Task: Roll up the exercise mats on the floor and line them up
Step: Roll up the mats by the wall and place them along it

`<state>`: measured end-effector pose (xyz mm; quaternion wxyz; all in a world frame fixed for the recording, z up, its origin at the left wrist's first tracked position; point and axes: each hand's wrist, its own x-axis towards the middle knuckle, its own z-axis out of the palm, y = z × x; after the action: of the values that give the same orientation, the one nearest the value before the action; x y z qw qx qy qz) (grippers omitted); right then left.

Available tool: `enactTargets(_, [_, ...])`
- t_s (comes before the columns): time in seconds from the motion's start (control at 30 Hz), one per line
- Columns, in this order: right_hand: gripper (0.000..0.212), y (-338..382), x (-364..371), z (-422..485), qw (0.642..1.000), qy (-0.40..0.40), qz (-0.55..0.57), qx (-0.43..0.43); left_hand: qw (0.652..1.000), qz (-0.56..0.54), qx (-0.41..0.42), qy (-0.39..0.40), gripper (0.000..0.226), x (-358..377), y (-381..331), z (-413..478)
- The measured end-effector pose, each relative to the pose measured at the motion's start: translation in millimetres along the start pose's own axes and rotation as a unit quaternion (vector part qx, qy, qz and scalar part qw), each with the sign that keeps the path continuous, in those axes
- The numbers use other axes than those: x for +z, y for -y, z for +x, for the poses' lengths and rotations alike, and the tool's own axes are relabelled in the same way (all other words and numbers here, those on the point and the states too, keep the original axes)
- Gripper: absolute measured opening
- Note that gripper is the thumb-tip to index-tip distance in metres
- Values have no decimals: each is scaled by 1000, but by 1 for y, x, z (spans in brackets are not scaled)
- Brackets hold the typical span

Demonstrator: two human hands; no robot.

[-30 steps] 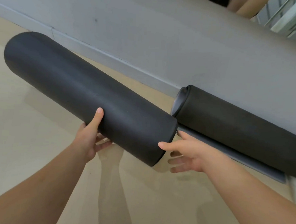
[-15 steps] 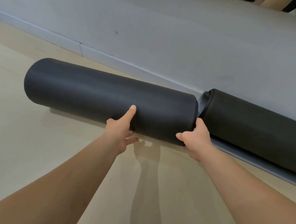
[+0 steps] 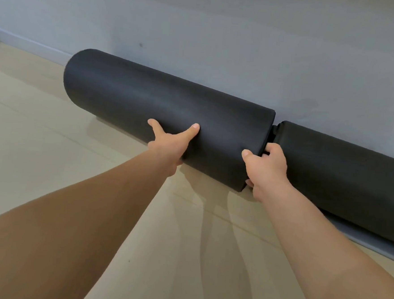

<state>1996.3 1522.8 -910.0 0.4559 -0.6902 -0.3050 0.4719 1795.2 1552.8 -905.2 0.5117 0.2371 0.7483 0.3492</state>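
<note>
Pale wooden floor (image 3: 50, 162) meets a grey wall (image 3: 222, 34) ahead of me, and both rolled mats lie along the foot of that wall, end to end. My left hand (image 3: 168, 145) is spread flat against the front of the near mat (image 3: 161, 114), fingers apart, pressing rather than gripping. My right hand (image 3: 265, 168) is curled round that mat's right end, thumb on the front face and fingers tucked into the narrow gap between it and the second mat (image 3: 343, 178).

That gap is my first worry: if I push the near mat further right, my fingers get pinched between the two ends. Pulling them out carelessly could drag the inner layers and telescope the roll.

Nothing I can see binds either roll. The second mat already has a grey flap (image 3: 371, 245) lying loose on the floor in front of it, so I judge that the near mat may likewise spring open once I let go. It also looks thicker than its neighbour, and on this smooth floor it could roll back toward me, spoiling the line.
</note>
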Motion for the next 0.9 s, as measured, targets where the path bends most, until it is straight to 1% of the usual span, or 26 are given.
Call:
enactTargets(0.03, [44, 0, 1, 2, 1000, 0, 11, -6, 1000, -3, 1, 3, 152, 3, -1, 4])
enactTargets(0.1, [55, -7, 5, 2, 999, -15, -11, -28, 1000, -2, 2, 7, 151, 8, 1, 10])
enactTargets(0.17, [64, -17, 7, -4, 997, -23, -53, -53, 1000, 18, 11, 8, 146, 11, -1, 14])
enactTargets(0.23, [65, -24, 6, -13, 988, -55, -118, -79, 999, 28, 18, 14, 144, 11, -6, 18])
enactTargets(0.3, [61, -29, 6, -30, 963, -97, -206, -143, 999, 24, 26, 29, 141, 8, -10, 19])
enactTargets(0.37, [61, -35, 11, -51, 922, -113, -297, -219, 998, 22, 41, 34, 131, 0, -6, 16])
enactTargets(0.4, [62, -39, 14, -57, 907, -104, -330, -239, 998, 22, 55, 27, 124, -6, -1, 13])
enactTargets(0.43, [61, -42, 16, -59, 904, -74, -346, -240, 997, 25, 78, 11, 116, -13, 6, 11])
enactTargets(0.47, [58, -46, 18, -59, 915, -29, -339, -215, 994, 27, 101, -11, 107, -20, 13, 9])
enactTargets(0.53, [53, -50, 19, -60, 950, 63, -278, -129, 992, 20, 120, -36, 96, -33, 26, 4])
enactTargets(0.57, [51, -53, 19, -62, 955, 89, -264, -105, 992, 15, 116, -37, 93, -37, 32, 2])
enactTargets(0.6, [50, -54, 19, -64, 953, 95, -270, -99, 994, 14, 107, -34, 91, -40, 35, -1])
enactTargets(0.7, [46, -53, 21, -69, 950, 62, -287, -102, 995, 18, 93, -13, 86, -45, 38, -8])
enactTargets(0.8, [33, -48, 23, -72, 955, 10, -274, -116, 994, 18, 104, 6, 84, -46, 36, -12])
enactTargets(0.9, [22, -44, 23, -76, 959, -1, -248, -140, 993, 28, 111, 3, 79, -47, 34, -16])
